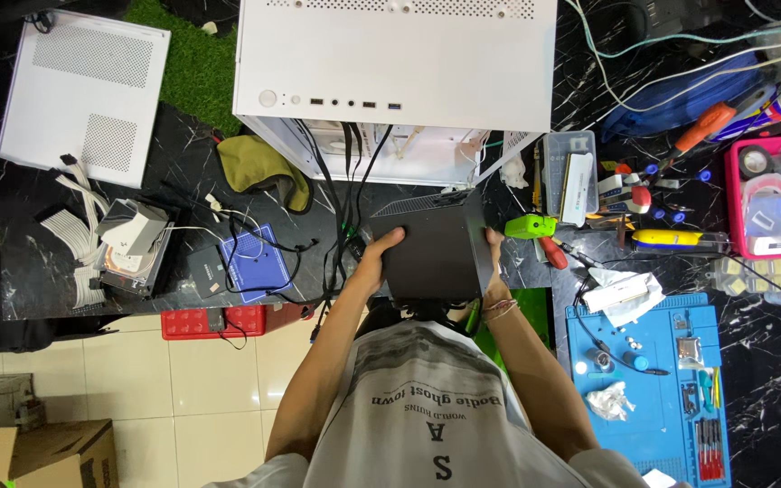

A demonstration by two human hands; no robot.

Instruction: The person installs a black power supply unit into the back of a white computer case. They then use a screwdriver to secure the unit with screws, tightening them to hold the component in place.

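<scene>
The black box-shaped unit (434, 248) is matte, with a mesh grille along its far edge. It sits tilted just in front of the open white computer case (395, 63), above the dark marbled tabletop (183, 172).

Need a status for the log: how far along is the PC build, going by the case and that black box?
Done: the white case lies open, its side panel set off to the left.
In hand: the black box, probably the power supply, held at both sides by the left hand and right hand in front of the opening.
Left: the box is not in the case yet; loose cables hang out.
</scene>
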